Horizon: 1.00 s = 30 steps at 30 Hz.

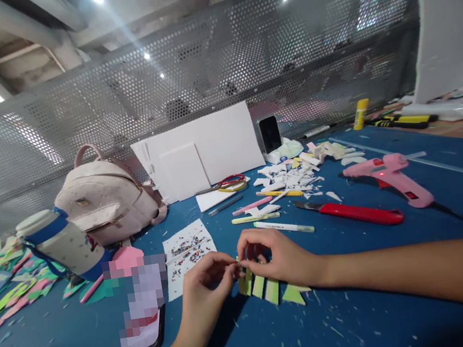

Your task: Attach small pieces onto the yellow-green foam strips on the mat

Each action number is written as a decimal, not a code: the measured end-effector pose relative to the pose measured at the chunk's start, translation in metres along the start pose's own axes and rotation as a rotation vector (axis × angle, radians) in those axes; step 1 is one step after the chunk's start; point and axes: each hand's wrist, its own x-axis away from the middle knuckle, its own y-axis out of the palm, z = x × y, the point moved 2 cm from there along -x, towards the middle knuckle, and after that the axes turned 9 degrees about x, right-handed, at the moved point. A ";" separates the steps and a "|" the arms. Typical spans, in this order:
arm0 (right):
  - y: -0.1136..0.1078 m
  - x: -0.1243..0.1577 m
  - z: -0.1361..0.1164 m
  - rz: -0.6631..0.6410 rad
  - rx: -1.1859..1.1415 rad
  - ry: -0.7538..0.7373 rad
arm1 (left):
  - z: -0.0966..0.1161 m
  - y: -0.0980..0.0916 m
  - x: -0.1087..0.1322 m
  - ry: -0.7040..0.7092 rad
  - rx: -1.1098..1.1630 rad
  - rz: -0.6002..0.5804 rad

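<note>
My left hand (211, 284) and my right hand (276, 254) meet at the fingertips over the blue table. Both are closed in a pinch on something small that the fingers mostly hide. Several light green strips (272, 291) with darker ends show just below my right hand, side by side, and a green triangular piece (294, 294) lies at their right. Whether the leftmost strip is held or only lies under the fingers, I cannot tell. Left of my left hand is a white sheet (188, 249) strewn with tiny coloured bits.
A red utility knife (357, 213) and a pink glue gun (392, 172) lie at the right. Markers (285, 226), scissors (228, 184) and white scraps (288, 176) are beyond my hands. At the left stand a tumbler (66, 244) and a backpack (107, 198), near a phone (143, 314).
</note>
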 end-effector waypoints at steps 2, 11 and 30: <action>0.000 0.000 0.000 0.007 0.001 0.009 | 0.001 0.000 0.000 -0.001 -0.002 0.012; -0.001 -0.002 0.005 0.013 -0.034 0.080 | -0.003 -0.002 -0.002 -0.060 0.073 0.021; -0.001 0.000 0.002 -0.025 -0.004 0.032 | 0.001 -0.002 -0.002 -0.094 -0.055 0.062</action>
